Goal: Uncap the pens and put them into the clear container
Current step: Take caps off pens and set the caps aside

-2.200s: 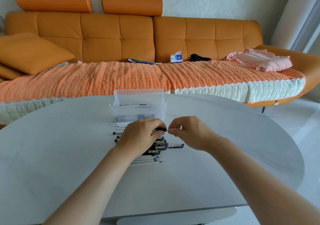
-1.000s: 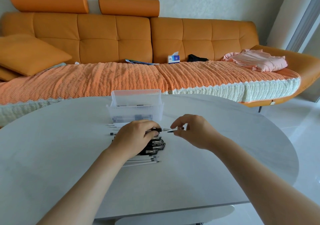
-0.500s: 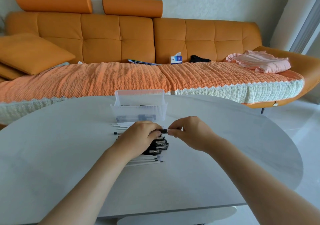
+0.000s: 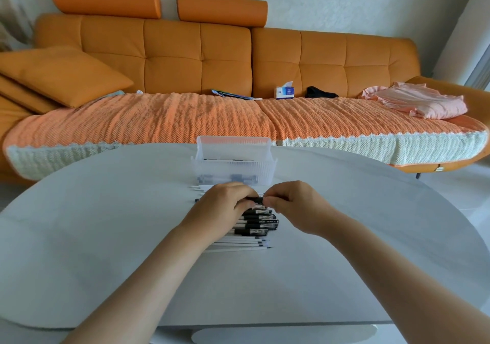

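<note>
Pen (image 4: 256,199), seen from the head view, sits between both hands just above the pile of pens (image 4: 258,228), near the clear container (image 4: 233,170). The left hand (image 4: 225,207) curls round its barrel and the right hand (image 4: 294,207) pinches the black cap end, probably so that opposite pulls part them.

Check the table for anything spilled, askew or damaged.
Nothing stands out. The white pens, some black-capped, lie in a neat row on the pale grey oval table, just before the upright clear ribbed plastic container. Left hand and right hand pinch one pen between them.
</note>
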Tool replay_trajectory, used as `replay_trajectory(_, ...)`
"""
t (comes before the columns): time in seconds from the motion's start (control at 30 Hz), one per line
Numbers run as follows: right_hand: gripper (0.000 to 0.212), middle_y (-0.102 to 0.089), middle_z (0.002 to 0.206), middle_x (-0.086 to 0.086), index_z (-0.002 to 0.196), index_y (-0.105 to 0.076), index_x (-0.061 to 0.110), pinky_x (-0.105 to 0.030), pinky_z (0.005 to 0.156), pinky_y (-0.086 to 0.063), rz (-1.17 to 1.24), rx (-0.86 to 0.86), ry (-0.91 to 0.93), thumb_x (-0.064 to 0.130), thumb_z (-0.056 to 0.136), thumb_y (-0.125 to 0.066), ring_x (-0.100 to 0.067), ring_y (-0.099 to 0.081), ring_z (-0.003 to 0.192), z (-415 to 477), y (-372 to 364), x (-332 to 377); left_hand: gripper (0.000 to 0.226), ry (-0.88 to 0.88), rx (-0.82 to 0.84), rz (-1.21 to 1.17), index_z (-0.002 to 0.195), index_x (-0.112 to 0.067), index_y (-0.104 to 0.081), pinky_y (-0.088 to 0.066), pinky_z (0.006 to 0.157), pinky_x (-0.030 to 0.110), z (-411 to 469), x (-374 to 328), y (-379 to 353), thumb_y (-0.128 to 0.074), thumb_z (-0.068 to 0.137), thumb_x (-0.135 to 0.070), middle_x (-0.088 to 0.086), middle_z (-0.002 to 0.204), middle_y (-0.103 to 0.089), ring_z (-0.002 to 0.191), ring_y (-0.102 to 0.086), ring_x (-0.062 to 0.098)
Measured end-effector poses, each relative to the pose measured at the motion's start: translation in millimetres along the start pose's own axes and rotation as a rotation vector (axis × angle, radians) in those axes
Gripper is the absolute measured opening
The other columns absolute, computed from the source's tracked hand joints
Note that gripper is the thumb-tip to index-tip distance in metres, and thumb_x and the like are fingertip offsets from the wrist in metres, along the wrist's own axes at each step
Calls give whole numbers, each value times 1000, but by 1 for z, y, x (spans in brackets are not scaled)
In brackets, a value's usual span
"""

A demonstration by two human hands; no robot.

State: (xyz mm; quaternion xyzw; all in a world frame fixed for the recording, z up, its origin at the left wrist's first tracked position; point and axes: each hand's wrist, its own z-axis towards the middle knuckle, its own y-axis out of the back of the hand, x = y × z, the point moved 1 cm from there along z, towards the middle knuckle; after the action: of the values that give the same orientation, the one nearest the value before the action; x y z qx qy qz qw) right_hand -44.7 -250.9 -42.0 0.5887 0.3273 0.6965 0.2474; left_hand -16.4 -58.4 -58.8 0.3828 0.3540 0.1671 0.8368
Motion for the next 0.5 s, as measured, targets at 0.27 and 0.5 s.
replay_trajectory(0.27, 12, -63, 93, 14, 95, -71, 30, -13, 66, -39, -112, -145, -6, 30, 97, -59, 0, -57, 78, 12, -15, 11, 17, 127, -46, 276, 106, -29, -67, -43, 73, 28, -4, 21, 26, -56, 95, -36, -14, 103, -66, 96, -59, 10)
replay_trajectory(0.5, 29, -64, 107, 8, 121, -66, 23, -17, 81, -44, -204, -150, 167, 13, 101, -48, -11, -59, 94, 17, -36, 31, 17, 80, -88, 211, 108, -25, -67, -45, 78, 28, -8, 30, 36, -60, 94, -30, -12, 105, -66, 100, -55, 12)
